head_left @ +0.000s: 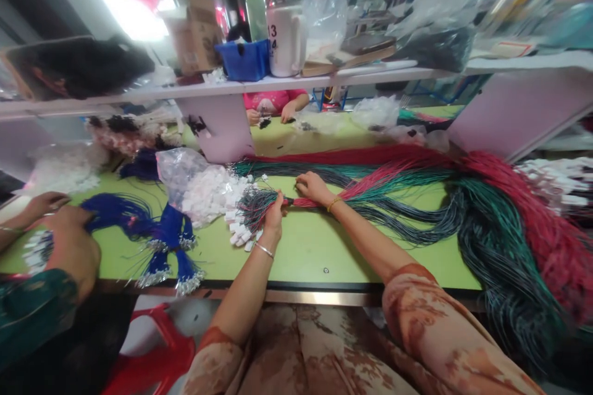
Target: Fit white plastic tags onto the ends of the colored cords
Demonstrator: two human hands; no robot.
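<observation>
My left hand is wrapped around a bundle of thin wires, red, green and black, near its left end. White plastic connectors lie beside and under that end. Just right of it, my right hand is held over the wires with its fingers curled together; anything between the fingertips is too small to make out. From my hands, red wires and black wires run right across the green table.
A clear bag of white connectors and blue wire bundles lie on the left. A co-worker's hands work at far left; another person's hands show behind the shelf. Long wires hang over the right edge.
</observation>
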